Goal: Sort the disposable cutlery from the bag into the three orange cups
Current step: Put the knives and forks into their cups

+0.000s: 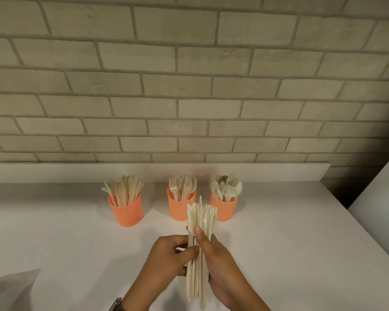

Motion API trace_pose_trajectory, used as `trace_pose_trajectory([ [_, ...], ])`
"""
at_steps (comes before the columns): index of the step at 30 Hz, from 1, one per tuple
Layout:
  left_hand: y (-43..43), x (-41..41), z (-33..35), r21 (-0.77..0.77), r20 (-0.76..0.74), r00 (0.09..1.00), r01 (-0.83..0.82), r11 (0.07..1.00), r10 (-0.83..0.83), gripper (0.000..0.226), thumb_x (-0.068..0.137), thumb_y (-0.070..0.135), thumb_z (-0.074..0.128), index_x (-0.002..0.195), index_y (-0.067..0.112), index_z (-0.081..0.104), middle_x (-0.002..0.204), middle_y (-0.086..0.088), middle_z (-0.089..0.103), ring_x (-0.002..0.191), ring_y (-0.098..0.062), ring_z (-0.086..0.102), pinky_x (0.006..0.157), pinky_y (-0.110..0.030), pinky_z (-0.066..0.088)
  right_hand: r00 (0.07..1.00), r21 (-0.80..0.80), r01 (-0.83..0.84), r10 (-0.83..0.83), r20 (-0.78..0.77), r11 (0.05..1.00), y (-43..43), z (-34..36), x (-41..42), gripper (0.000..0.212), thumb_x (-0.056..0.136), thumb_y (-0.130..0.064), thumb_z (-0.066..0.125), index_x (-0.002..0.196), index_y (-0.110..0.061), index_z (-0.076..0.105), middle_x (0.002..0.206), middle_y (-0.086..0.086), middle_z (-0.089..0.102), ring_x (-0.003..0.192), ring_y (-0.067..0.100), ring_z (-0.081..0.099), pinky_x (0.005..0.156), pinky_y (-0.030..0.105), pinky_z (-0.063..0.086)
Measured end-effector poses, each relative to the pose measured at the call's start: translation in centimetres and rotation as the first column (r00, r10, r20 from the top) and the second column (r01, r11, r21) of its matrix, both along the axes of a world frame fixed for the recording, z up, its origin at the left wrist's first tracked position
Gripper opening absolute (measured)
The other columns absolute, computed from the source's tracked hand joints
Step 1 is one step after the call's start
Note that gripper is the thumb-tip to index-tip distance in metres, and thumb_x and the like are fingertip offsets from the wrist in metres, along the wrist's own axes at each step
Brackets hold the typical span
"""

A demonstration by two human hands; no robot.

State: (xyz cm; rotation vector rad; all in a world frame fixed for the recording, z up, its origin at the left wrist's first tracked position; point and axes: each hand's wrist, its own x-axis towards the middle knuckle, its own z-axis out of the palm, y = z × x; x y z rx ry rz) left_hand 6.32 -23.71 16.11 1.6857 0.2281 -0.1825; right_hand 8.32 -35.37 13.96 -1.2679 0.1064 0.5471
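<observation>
pale brick wall fills the upper half of the view, and below it a white worktop (279,243) is seen, backed by a low white ledge (54,172). three orange cups are set in a row near the ledge, apart from one another. the left cup (127,213) is filled with knives (124,189), the middle cup (176,209) with forks (183,184), and the right cup (228,209) with spoons (227,187); all are stood handle-down, with their heads raised above the rims.

a bundle of cutlery (200,218) is held by both hands in front of the cups, close to the near edge of the worktop. the bundle is kept roughly upright, its tips pointed away from the person, so that parts of the middle and right cups are overlapped by it in the view. knife blades are seen on its left side and fork tines on its right. the left hand (166,254) is curled round the left side of the bundle, with the thumb laid against the handles. the right hand (220,265) is wrapped round the right side, with the thumb pressed on the front of the bundle and the fingers hidden behind it. a watch (116,305) is worn on the left wrist.

a crumpled pale bag (11,288) is seen at the lower left corner, cut off by the edge of the view and well apart from the hands. a white panel (380,209) is seen at the far right.
</observation>
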Motion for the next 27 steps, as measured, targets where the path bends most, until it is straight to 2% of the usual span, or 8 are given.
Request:
trace_pose_trajectory([
  [6, -0.2, 0.1, 0.3, -0.118, -0.026, 0.999, -0.041, 0.992, 0.039, 0.02, 0.088, 0.0, 0.056, 0.091, 0.009, 0.074, 0.083, -0.013, 0.075, 0.067, -0.019, 0.072, 0.057, -0.025, 0.056, 0.994, 0.02, 0.102, -0.102, 0.035, 0.995, -0.1, 0.0, -0.3, 0.029, 0.098, -0.029, 0.043, 0.115, -0.017, 0.062, 0.103, 0.009, 0.074, 0.096, 0.023, 0.071, 0.086, 0.043, 0.056],
  [11, -0.8, 0.1, 0.1, -0.142, -0.024, 0.997, -0.074, 0.987, 0.071, 0.026, 0.089, 0.0, 0.053, 0.096, 0.015, 0.073, 0.073, -0.004, 0.073, 0.058, -0.009, 0.067, 0.056, -0.022, 0.055, 0.977, 0.002, 0.189, -0.188, 0.099, 0.982, -0.1, 0.0, -0.2, 0.025, 0.098, -0.022, 0.045, 0.107, -0.012, 0.066, 0.095, 0.013, 0.075, 0.087, 0.026, 0.072, 0.065, 0.034, 0.059],
  [13, -0.8, 0.0, -0.1, -0.143, -0.043, 0.997, -0.063, 0.988, 0.057, 0.027, 0.089, 0.001, 0.052, 0.098, 0.015, 0.073, 0.076, -0.003, 0.073, 0.059, -0.009, 0.067, 0.059, -0.024, 0.055, 0.971, -0.007, 0.203, -0.2, 0.129, 0.979, -0.1, 0.0, -0.2, 0.022, 0.096, -0.021, 0.048, 0.105, -0.01, 0.066, 0.093, 0.016, 0.074, 0.085, 0.029, 0.072, 0.067, 0.038, 0.06],
  [17, -0.4, 0.0, -0.5, -0.128, -0.098, 0.995, 0.01, 0.992, -0.022, 0.024, 0.09, 0.004, 0.051, 0.097, 0.014, 0.072, 0.085, -0.007, 0.074, 0.074, -0.016, 0.072, 0.063, -0.026, 0.056, 0.956, -0.072, 0.267, -0.255, 0.148, 0.961, 0.1, -0.7, 0.2, 0.019, 0.094, -0.023, 0.052, 0.104, -0.012, 0.065, 0.093, 0.017, 0.073, 0.084, 0.031, 0.072, 0.078, 0.047, 0.058],
  [20, -0.3, 0.0, -0.9, -0.08, -0.094, 0.995, 0.011, 0.997, -0.018, 0.025, 0.09, 0.003, 0.05, 0.093, 0.014, 0.072, 0.088, -0.01, 0.072, 0.073, -0.017, 0.071, 0.062, -0.029, 0.058, 0.94, -0.139, 0.324, -0.303, 0.156, 0.936, 0.9, -1.4, 0.4, 0.015, 0.095, -0.025, 0.051, 0.1, -0.017, 0.062, 0.093, 0.014, 0.072, 0.085, 0.028, 0.072, 0.081, 0.049, 0.057],
  [23, -0.6, -0.2, -1.7, 0.069, -0.045, 0.999, 0.004, 0.998, -0.001, 0.025, 0.089, 0.006, 0.052, 0.087, 0.023, 0.071, 0.084, -0.004, 0.069, 0.071, -0.019, 0.07, 0.069, -0.037, 0.06, 0.924, -0.202, 0.368, -0.332, 0.192, 0.907, 1.9, -2.1, 0.4, 0.013, 0.097, -0.021, 0.048, 0.096, -0.016, 0.059, 0.089, 0.012, 0.07, 0.083, 0.026, 0.07, 0.075, 0.043, 0.058],
  [25, -0.8, -0.4, -2.1, 0.179, 0.003, 1.0, 0.021, 0.984, -0.022, 0.026, 0.088, 0.011, 0.052, 0.091, 0.032, 0.068, 0.087, 0.003, 0.071, 0.072, -0.017, 0.07, 0.069, -0.035, 0.06, 0.925, -0.222, 0.369, -0.332, 0.188, 0.903, 2.4, -2.4, 0.4, 0.013, 0.096, -0.02, 0.049, 0.092, -0.012, 0.058, 0.086, 0.015, 0.069, 0.079, 0.025, 0.071, 0.073, 0.042, 0.059],
  [27, -0.8, -0.5, -2.2, 0.209, 0.017, 0.999, 0.03, 0.977, -0.034, 0.028, 0.09, 0.012, 0.049, 0.099, 0.032, 0.066, 0.09, 0.006, 0.071, 0.074, -0.014, 0.069, 0.067, -0.03, 0.06, 0.923, -0.241, 0.371, -0.328, 0.2, 0.897, 2.8, -2.5, 0.4, 0.014, 0.095, -0.02, 0.05, 0.092, -0.01, 0.059, 0.085, 0.015, 0.069, 0.077, 0.025, 0.07, 0.069, 0.036, 0.059],
])
